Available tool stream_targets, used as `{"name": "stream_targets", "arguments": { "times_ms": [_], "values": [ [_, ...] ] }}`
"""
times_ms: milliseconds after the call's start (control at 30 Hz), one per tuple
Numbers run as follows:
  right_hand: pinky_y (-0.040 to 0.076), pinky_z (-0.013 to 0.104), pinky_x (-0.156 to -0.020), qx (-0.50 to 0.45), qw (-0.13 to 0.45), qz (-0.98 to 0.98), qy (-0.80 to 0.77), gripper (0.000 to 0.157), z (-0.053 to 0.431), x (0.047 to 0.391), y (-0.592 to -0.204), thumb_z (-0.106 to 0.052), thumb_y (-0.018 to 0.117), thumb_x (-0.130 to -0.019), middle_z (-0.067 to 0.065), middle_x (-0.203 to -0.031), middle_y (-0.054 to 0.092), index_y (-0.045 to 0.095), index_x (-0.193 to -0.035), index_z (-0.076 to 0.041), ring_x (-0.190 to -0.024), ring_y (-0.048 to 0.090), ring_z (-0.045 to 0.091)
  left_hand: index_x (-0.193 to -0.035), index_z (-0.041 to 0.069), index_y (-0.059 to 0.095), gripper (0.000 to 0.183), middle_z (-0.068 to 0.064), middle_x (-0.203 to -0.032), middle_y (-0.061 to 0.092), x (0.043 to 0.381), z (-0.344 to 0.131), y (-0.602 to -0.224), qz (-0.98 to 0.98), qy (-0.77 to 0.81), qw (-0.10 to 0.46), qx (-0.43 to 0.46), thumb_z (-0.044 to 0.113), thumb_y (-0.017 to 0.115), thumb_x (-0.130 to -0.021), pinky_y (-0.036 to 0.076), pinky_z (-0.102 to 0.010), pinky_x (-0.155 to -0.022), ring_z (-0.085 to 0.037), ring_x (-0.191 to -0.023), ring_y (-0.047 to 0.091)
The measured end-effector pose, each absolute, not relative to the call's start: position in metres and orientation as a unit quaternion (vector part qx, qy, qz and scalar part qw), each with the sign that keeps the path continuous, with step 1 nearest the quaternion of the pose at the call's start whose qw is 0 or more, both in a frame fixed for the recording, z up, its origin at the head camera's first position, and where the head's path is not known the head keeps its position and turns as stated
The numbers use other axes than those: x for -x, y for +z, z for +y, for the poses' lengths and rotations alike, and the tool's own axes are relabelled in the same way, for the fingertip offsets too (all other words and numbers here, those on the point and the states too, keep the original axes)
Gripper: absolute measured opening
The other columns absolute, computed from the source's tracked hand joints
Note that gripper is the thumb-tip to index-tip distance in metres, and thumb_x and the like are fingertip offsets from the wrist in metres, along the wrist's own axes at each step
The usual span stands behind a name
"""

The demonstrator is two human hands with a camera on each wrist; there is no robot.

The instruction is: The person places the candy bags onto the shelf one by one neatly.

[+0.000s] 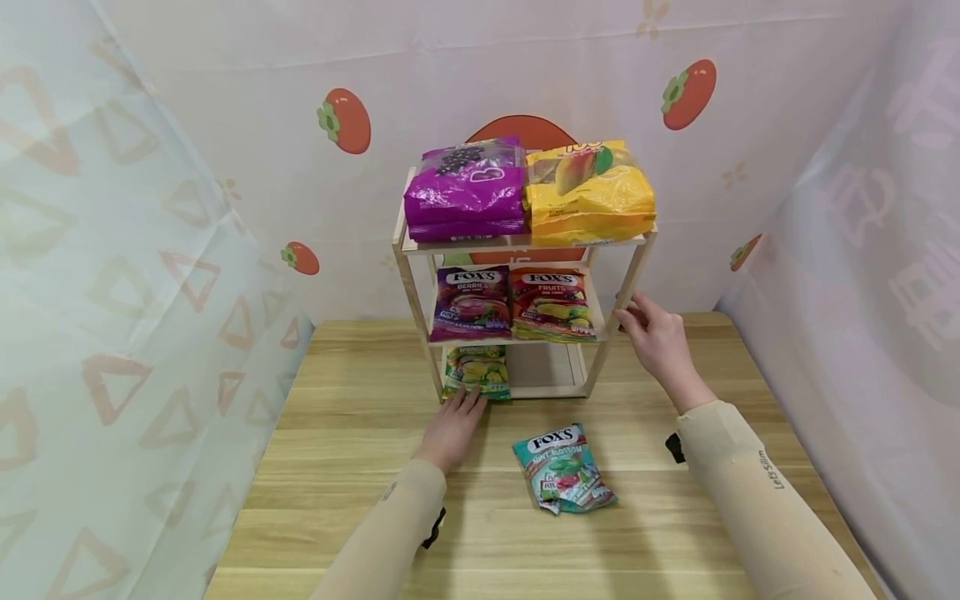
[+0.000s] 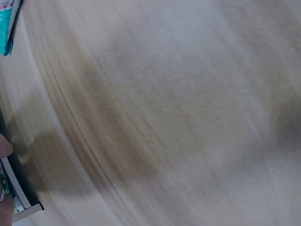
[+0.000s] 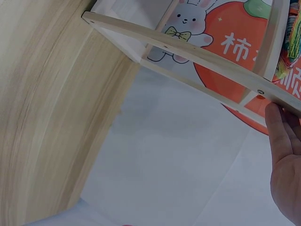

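On the bottom tier of a small wooden rack [image 1: 592, 367] lies a green candy bag [image 1: 480, 371]. The fingers of my left hand [image 1: 450, 433] reach forward and touch its front edge. In the left wrist view only two of that hand's fingertips [image 2: 5, 209] show, beside the rack's corner. My right hand [image 1: 658, 342] is at the rack's right front post, and its nearly straight fingers [image 3: 280, 134] rest against the wood in the right wrist view. A teal Fox's mint candy bag [image 1: 566, 471] lies on the table in front of the rack, between both forearms.
A purple bag [image 1: 468, 192] and a yellow bag [image 1: 588, 196] sit on the top tier. The middle tier carries a Fox's berries bag [image 1: 472, 307] and a Fox's fruits bag [image 1: 553, 307]. Behind the wood-grain table [image 1: 360, 467] hangs a printed cloth [image 1: 247, 100].
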State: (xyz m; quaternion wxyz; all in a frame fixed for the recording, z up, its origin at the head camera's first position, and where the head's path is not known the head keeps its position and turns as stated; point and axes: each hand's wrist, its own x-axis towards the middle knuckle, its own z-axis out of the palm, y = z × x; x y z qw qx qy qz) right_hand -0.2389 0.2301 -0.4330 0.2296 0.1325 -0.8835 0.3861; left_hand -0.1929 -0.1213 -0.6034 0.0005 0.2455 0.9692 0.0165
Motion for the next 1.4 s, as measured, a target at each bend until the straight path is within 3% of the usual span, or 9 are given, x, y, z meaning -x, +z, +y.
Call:
{"name": "stream_targets", "arguments": {
  "times_ms": [467,900,1067,1233,1400],
  "values": [
    [0.060,0.061,-0.076,-0.134,0.229,-0.885,0.383,0.024,0.228,0.238,-0.432,-0.011,0.064,-0.102,0.031,-0.104,0.073,0.064,-0.118,0.007,-0.091,0.073,0.045,-0.156,0.010,0.043,0.061,-0.012,-0.165,0.031,0.195,-0.124,-0.589,0.971,0.063,0.053,-0.225,-0.014,0.043,-0.099,0.030,-0.051,-0.123,-0.039,-0.151,0.031],
    [0.059,0.061,-0.075,-0.132,0.239,-0.884,0.380,0.023,0.228,0.238,-0.434,-0.010,0.064,-0.102,0.031,-0.102,0.073,0.065,-0.116,0.008,-0.089,0.073,0.045,-0.157,0.014,0.043,0.054,-0.016,-0.166,0.030,0.189,-0.130,-0.585,0.964,0.092,0.045,-0.247,0.006,0.053,-0.104,0.031,-0.055,-0.122,-0.043,-0.150,0.029],
    [0.060,0.059,-0.071,-0.134,0.241,-0.885,0.375,0.020,0.229,0.238,-0.434,-0.010,0.063,-0.102,0.030,-0.101,0.073,0.064,-0.111,0.007,-0.085,0.073,0.043,-0.154,0.010,0.046,0.053,-0.018,-0.161,0.037,0.187,-0.135,-0.576,0.958,0.156,0.018,-0.241,0.009,0.059,-0.102,0.034,-0.059,-0.119,-0.046,-0.146,0.036],
    [0.060,0.059,-0.073,-0.129,0.231,-0.885,0.382,0.020,0.230,0.238,-0.434,-0.011,0.063,-0.103,0.030,-0.103,0.073,0.064,-0.112,0.006,-0.089,0.073,0.044,-0.152,0.008,0.047,0.061,-0.019,-0.157,0.044,0.186,-0.142,-0.564,0.955,0.192,-0.001,-0.227,0.000,0.064,-0.095,0.043,-0.056,-0.113,-0.042,-0.141,0.045],
    [0.060,0.060,-0.074,-0.125,0.224,-0.886,0.386,0.022,0.229,0.237,-0.433,-0.012,0.063,-0.103,0.031,-0.105,0.072,0.064,-0.115,0.006,-0.091,0.073,0.045,-0.153,0.011,0.047,0.057,-0.017,-0.156,0.046,0.186,-0.152,-0.553,0.952,0.232,0.011,-0.197,0.001,0.060,-0.099,0.047,-0.053,-0.111,-0.037,-0.140,0.049]
  ]
}}
